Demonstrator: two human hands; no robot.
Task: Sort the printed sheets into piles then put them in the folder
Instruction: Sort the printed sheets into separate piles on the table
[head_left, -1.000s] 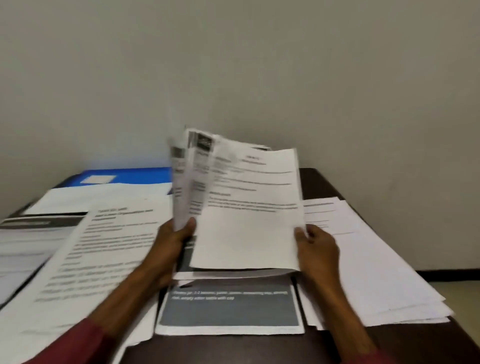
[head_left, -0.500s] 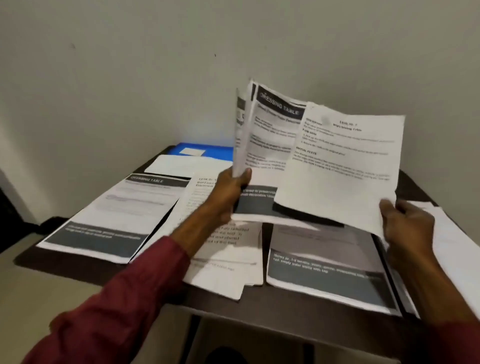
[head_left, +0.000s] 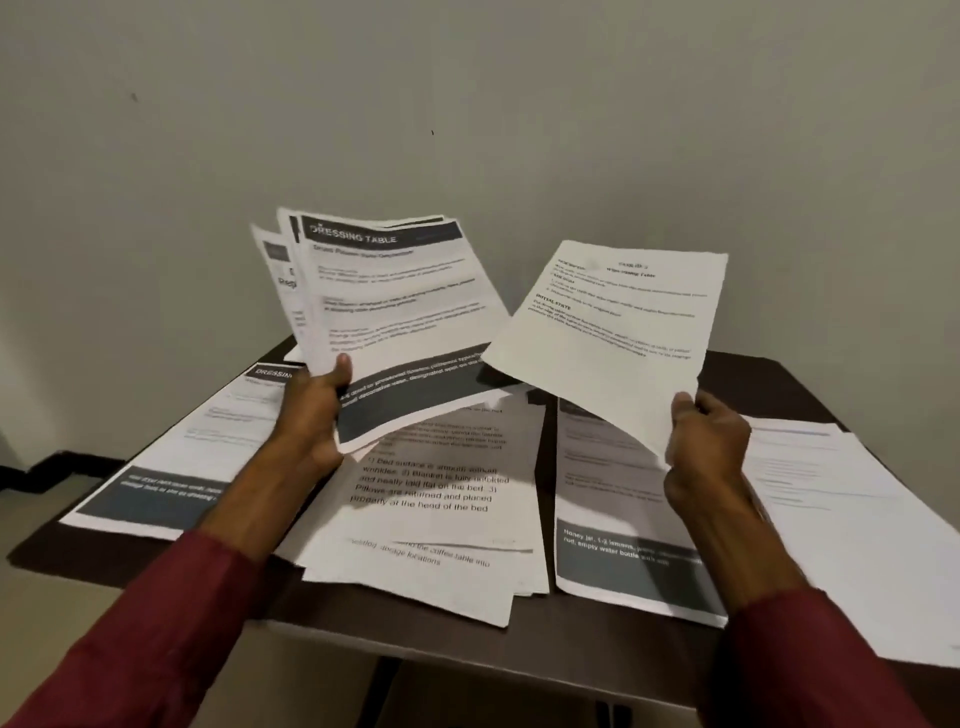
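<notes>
My left hand (head_left: 317, 410) grips a raised bundle of printed sheets (head_left: 395, 312); the top one is headed "DRESSING TABLE" with dark bands. My right hand (head_left: 706, 441) pinches the lower right corner of a single plain text sheet (head_left: 613, 332), held up apart from the bundle. Below them several piles lie on the dark table (head_left: 467, 644): a dark-banded pile (head_left: 171, 467) at the left, a plain text pile (head_left: 436, 519) in the middle, another dark-banded pile (head_left: 613, 545) right of it, and a white pile (head_left: 841, 519) at the far right. The blue folder is hidden behind the raised sheets.
A bare grey wall (head_left: 467, 104) stands right behind the table. The floor (head_left: 52, 597) shows at the lower left past the table's edge, with a dark skirting (head_left: 47, 467) along the wall. Red sleeves cover both of my forearms.
My right hand has drawn the single text sheet away to the right, off the bundle. The view has pulled back, and the blue folder no longer shows.
</notes>
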